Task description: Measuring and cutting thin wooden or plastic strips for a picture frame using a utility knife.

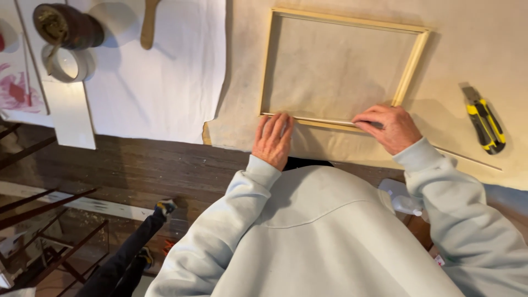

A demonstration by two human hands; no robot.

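A pale wooden frame [413, 59] lies flat on a beige canvas sheet [484, 49] spread over the table. My left hand [273, 138] rests flat, fingers spread, on the canvas and the frame's near bar at its left end. My right hand [388, 127] presses on the same near bar close to the frame's right corner, fingers curled over something small and dark that I cannot make out. Both arms wear light grey sleeves.
A yellow and black utility knife [484, 120] lies on the canvas right of the frame. A thin wooden strip [467, 158] lies near my right wrist. White cloth [165, 71], tape rolls [66, 33] and a wooden handle [147, 25] sit at the left. Dark wooden floor [137, 165] lies below.
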